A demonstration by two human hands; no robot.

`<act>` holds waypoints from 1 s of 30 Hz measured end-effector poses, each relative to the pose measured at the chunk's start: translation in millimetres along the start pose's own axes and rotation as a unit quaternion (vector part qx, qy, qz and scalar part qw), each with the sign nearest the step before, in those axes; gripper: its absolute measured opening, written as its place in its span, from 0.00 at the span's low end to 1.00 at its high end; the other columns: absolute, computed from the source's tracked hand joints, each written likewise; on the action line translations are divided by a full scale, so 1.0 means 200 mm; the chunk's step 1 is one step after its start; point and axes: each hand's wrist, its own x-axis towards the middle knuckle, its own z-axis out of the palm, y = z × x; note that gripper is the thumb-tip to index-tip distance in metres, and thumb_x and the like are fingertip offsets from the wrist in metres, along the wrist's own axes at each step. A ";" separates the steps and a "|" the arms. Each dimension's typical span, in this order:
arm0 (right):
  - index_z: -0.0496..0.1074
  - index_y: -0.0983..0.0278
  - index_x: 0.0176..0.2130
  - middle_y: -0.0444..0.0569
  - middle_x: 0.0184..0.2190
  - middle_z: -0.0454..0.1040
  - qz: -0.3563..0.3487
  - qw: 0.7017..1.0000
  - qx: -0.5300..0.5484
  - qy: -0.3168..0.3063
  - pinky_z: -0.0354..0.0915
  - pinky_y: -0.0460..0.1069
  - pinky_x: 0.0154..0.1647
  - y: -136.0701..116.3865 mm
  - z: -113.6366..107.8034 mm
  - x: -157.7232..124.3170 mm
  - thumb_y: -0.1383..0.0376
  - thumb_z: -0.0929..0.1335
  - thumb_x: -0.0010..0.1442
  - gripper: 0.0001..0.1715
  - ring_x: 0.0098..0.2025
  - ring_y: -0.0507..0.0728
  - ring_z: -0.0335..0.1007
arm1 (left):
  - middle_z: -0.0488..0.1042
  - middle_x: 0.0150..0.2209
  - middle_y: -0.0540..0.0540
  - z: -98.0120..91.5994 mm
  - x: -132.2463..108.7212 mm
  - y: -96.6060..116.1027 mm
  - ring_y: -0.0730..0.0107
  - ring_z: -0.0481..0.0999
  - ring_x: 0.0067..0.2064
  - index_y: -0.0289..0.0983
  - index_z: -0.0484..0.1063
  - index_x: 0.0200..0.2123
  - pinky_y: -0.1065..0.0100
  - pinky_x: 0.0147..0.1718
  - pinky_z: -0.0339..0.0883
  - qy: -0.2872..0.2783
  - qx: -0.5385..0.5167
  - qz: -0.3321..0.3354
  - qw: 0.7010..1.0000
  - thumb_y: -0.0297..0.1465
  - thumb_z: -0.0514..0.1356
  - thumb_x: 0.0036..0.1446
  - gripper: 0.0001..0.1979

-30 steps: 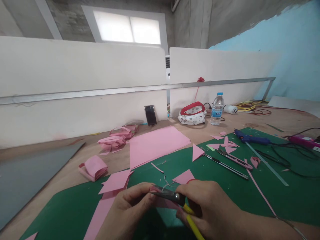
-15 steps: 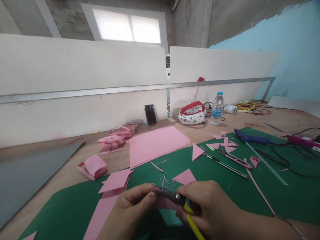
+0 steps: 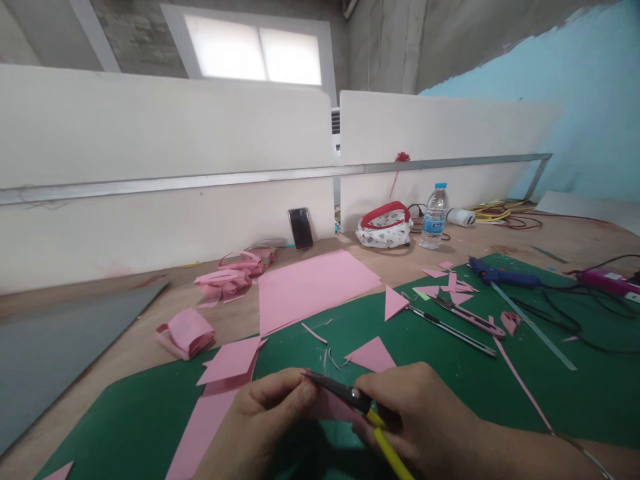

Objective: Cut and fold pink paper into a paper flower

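Head view. The left hand (image 3: 260, 427) was seen at the lower edge of the frame, its fingers pinched on a small pink paper piece (image 3: 327, 405). The right hand (image 3: 415, 417) was closed around the yellow-handled scissors (image 3: 350, 397), whose dark blades were laid across the piece's upper edge. Both were held just above the near part of the green cutting mat (image 3: 500, 393).

Just beyond the blades, thin paper slivers (image 3: 327, 360) and a pink triangle (image 3: 373, 355) were scattered on the mat. A pink strip (image 3: 200, 433) and an overlapping pink offcut (image 3: 230, 360) were laid to the left of the left hand. Farther right, a utility knife (image 3: 450, 328), a ruler (image 3: 533, 327) and a blue glue gun (image 3: 500, 275) were spread out, well apart from the hands.

A large pink sheet (image 3: 313, 287) was laid across the mat's far edge onto the wooden table (image 3: 125, 360). A folded pink bundle (image 3: 187, 331) and a grey board (image 3: 55, 353) were placed to the left. A phone (image 3: 301, 229), a pouch (image 3: 385, 230) and a water bottle (image 3: 435, 217) were set against the white partition (image 3: 150, 140) that closed off the table's far side. Bare mat was left to the right of the right hand, before the tools.
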 end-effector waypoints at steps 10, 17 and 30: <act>0.64 0.63 0.25 0.40 0.19 0.64 -0.007 1.000 -0.007 -0.006 0.46 0.43 0.21 0.01 0.00 0.00 0.59 0.65 0.56 0.13 0.20 0.48 0.51 | 0.77 0.26 0.43 -0.01 0.02 -0.01 0.62 0.74 0.28 0.36 0.78 0.22 0.66 0.27 0.67 -0.006 0.003 0.008 1.000 0.43 0.67 0.43 0.15; 0.67 0.64 0.25 0.41 0.19 0.67 -0.006 1.000 -0.023 -0.002 0.46 0.43 0.21 0.00 -0.01 0.00 0.58 0.65 0.57 0.14 0.20 0.48 0.53 | 0.79 0.29 0.42 0.00 0.01 0.01 0.61 0.75 0.29 0.36 0.79 0.25 0.66 0.26 0.67 -0.016 0.012 -0.012 1.000 0.44 0.67 0.45 0.15; 0.66 0.63 0.27 0.41 0.22 0.68 -0.011 0.999 -0.042 0.016 0.47 0.45 0.23 0.00 -0.01 -0.01 0.62 0.67 0.55 0.09 0.23 0.49 0.55 | 0.78 0.26 0.45 -0.01 0.00 0.02 0.63 0.73 0.30 0.37 0.81 0.24 0.68 0.28 0.65 -0.001 0.038 0.030 0.999 0.38 0.68 0.44 0.10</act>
